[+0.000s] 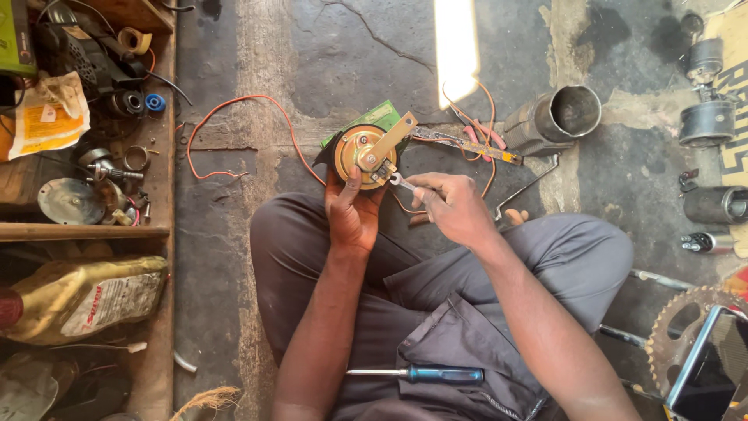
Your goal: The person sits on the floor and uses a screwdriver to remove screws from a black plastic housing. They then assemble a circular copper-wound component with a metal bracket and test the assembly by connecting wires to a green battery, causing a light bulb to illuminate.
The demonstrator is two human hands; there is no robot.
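Note:
My left hand (352, 212) holds a round brass-coloured horn (359, 148) with a black rim and a flat gold bracket (393, 134) bolted across it. My right hand (450, 206) grips a small silver spanner (398, 181) whose open end sits at the nut by the bracket's lower end. A green box (376, 117) lies on the floor just behind the horn. A screwdriver with a blue handle (427, 374) rests on my lap.
Orange wires (234, 105) loop over the concrete floor. Pliers with pink grips (467, 144) and a metal cylinder (557, 117) lie to the right. A wooden shelf (86, 231) with parts and a yellow oil bottle (82, 300) stands at left. A sprocket (686, 323) and motor housings (705, 121) lie at right.

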